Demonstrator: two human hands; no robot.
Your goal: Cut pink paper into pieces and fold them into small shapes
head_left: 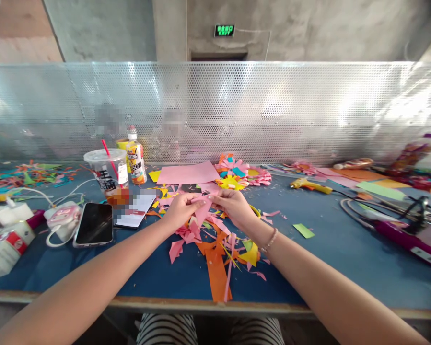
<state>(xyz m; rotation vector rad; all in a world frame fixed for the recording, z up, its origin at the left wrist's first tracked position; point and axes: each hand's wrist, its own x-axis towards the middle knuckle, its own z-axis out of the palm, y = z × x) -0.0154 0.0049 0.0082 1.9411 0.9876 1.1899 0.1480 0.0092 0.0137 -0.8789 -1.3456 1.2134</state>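
Note:
Between my two hands is a small piece of pink paper (202, 211), pinched from both sides above the table. My left hand (181, 211) is closed on its left edge, thumb on top. My right hand (234, 206) pinches its upper right corner; a beaded bracelet circles that wrist. Below lies a heap of pink, yellow and green paper scraps (190, 235), with an orange paper strip (218, 270) reaching toward the table's front edge. Just beyond my hands rest a larger pink sheet (188, 173) and several paper flowers (233, 175).
On the left stand a drink cup (107, 172), a bottle (135, 158), a phone (94, 224) and chargers (63, 218) with cables. To the right lie a yellow glue gun (310, 185), a green scrap (303, 230) and a purple power strip (409, 242). A perforated metal screen (208, 110) borders the back.

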